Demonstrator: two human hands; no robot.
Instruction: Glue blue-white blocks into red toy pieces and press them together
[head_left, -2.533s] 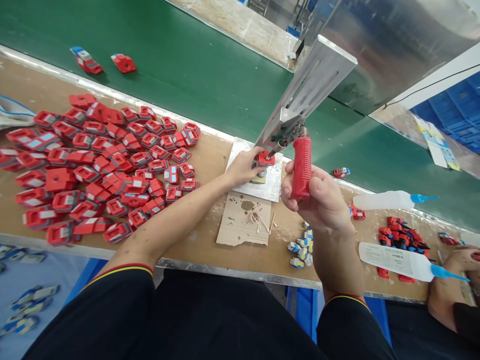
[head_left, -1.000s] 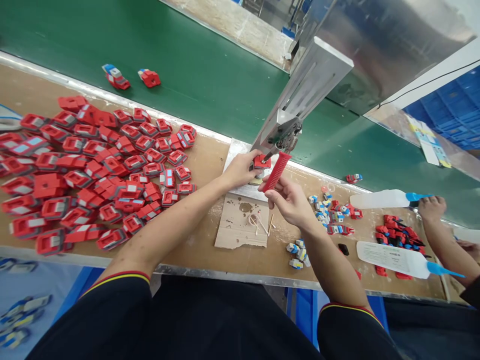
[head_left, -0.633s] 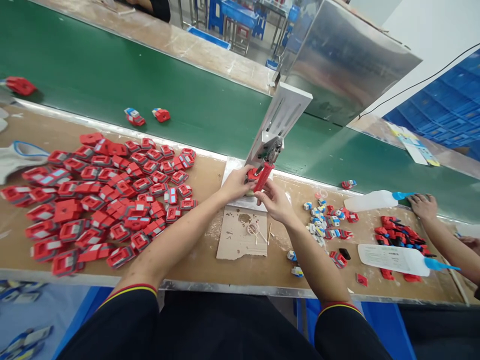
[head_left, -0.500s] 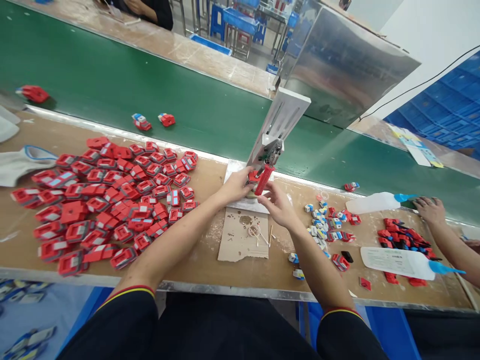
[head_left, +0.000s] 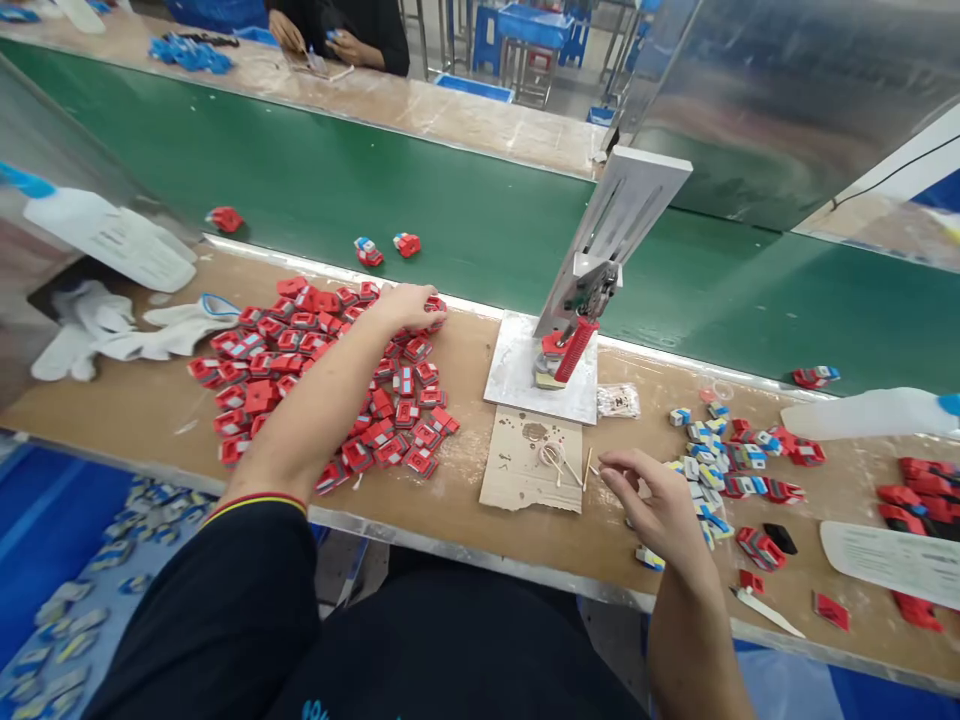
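My left hand (head_left: 405, 306) reaches over the far right of a heap of red-and-grey toy vehicle parts (head_left: 262, 395), its fingers curled over one red toy part (head_left: 435, 312). My right hand (head_left: 651, 498) hovers beside the cardboard piece, thumb and forefinger together. A small whitish tip shows at those fingertips; what it belongs to is unclear. Between the hands stands a metal toggle clamp (head_left: 596, 288) with a red handle (head_left: 577, 350). On its base plate (head_left: 510, 365) sits a red, grey and cream toy part (head_left: 550, 362), partly hidden by the handle.
Cotton swabs (head_left: 587, 468) and a rubber band lie on the cardboard (head_left: 499, 470). White-and-blue small parts (head_left: 701, 465) and a white-handled knife (head_left: 769, 610) are at right. Squeeze bottles (head_left: 892, 560) and gloves (head_left: 112, 335) flank the bench. A green belt (head_left: 465, 215) runs behind; a co-worker's hands (head_left: 352, 48) are beyond.
My left hand has left the clamp for the heap at left. My right hand has moved away from the red handle, down and right. The camera view has shifted left.
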